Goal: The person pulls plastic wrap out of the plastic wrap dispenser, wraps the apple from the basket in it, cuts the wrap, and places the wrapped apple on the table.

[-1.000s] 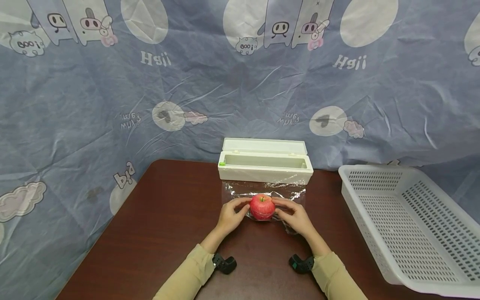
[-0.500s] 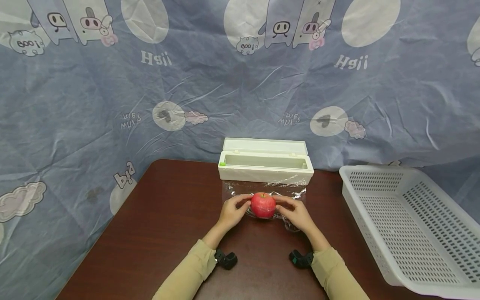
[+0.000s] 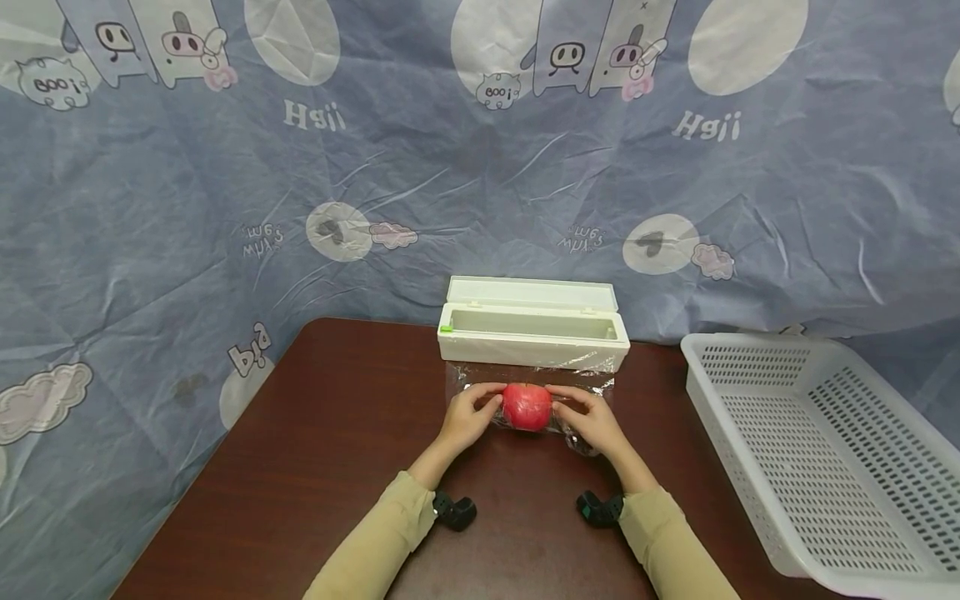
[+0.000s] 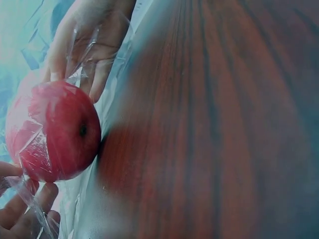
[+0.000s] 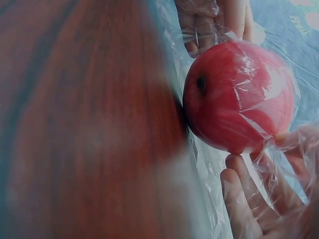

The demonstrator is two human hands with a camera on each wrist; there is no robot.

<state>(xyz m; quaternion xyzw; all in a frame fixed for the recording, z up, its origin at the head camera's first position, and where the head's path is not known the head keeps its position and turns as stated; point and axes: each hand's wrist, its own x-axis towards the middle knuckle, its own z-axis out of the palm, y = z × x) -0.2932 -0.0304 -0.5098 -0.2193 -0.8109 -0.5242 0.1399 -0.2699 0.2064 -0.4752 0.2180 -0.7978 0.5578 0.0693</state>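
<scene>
A red apple (image 3: pixel 527 407) sits between both hands, just in front of the white cling film box. Clear plastic wrap (image 5: pixel 256 102) lies taut and creased over part of it, and more of the film (image 3: pixel 480 373) runs back to the box. From the left, my left hand (image 3: pixel 465 418) holds the apple with curled fingers and thumb at its side. My right hand (image 3: pixel 592 423) grips it likewise from the right, with loose film bunched about the fingers (image 5: pixel 239 174). In the left wrist view, the dark hollow of the apple (image 4: pixel 60 129) faces the near side of the table.
The cling film box (image 3: pixel 532 346) stands open at the table's back edge, its lid (image 3: pixel 531 292) tipped up behind. A white perforated basket (image 3: pixel 705 400) is at the right. Brown wooden table (image 3: pixel 300 467) surrounds the hands; a printed blue-grey cloth (image 3: pixel 450 183) hangs behind.
The apple has tipped away, so its stem has turned to the far side. Both hands have moved slightly with it toward the box.
</scene>
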